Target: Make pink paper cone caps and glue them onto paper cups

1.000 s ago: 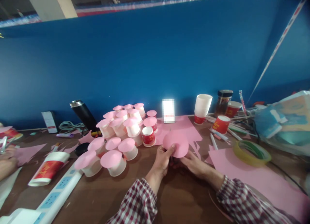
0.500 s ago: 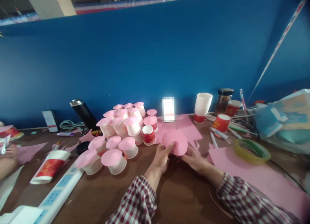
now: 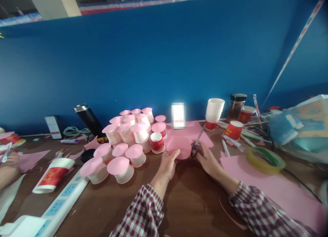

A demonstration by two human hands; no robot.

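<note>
My left hand (image 3: pixel 167 163) holds a pink paper disc (image 3: pixel 179 147) by its near edge, just above the brown table (image 3: pixel 189 203). My right hand (image 3: pixel 206 156) grips a pair of scissors (image 3: pixel 198 140) to the right of the disc, blades pointing up and away. To the left of the disc stands a small red paper cup (image 3: pixel 157 142), and beyond it a cluster of several white cups topped with pink paper discs (image 3: pixel 126 141).
A pink paper sheet (image 3: pixel 271 185) and a roll of tape (image 3: pixel 265 159) lie at the right. White stacked cups (image 3: pixel 214 111), red cups (image 3: pixel 233 130), pens and a jar stand behind. A power strip (image 3: pixel 58 204) and a fallen cup (image 3: pixel 52 179) lie at the left, beside another person's hand (image 3: pixel 7 168).
My right hand let go of the pink disc and now grips the scissors. The disc has sunk and shifted slightly left, held by my left hand alone.
</note>
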